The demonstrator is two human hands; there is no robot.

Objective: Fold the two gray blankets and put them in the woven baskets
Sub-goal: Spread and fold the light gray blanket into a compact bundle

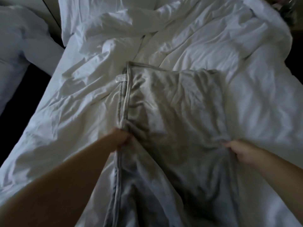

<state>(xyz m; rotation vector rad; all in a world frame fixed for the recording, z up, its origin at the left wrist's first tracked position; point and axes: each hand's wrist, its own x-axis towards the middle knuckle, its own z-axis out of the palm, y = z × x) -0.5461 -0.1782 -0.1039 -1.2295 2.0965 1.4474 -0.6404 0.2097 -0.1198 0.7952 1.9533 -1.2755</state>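
Note:
One gray blanket (172,112) lies in a long folded strip on the white bed, running from the middle of the bed toward me. A white label (121,78) sticks out at its far left corner. My left hand (122,137) grips the stacked hemmed edges on the blanket's left side. My right hand (241,152) pinches the bunched fabric on its right side. Between the two hands the cloth sags in wrinkles. No second blanket and no woven basket is in view.
A rumpled white duvet (188,33) covers the bed. A dark gap (21,89) runs along the bed's left edge, with more white bedding (19,35) beyond it. Blurred dark objects (288,10) sit at the top right corner.

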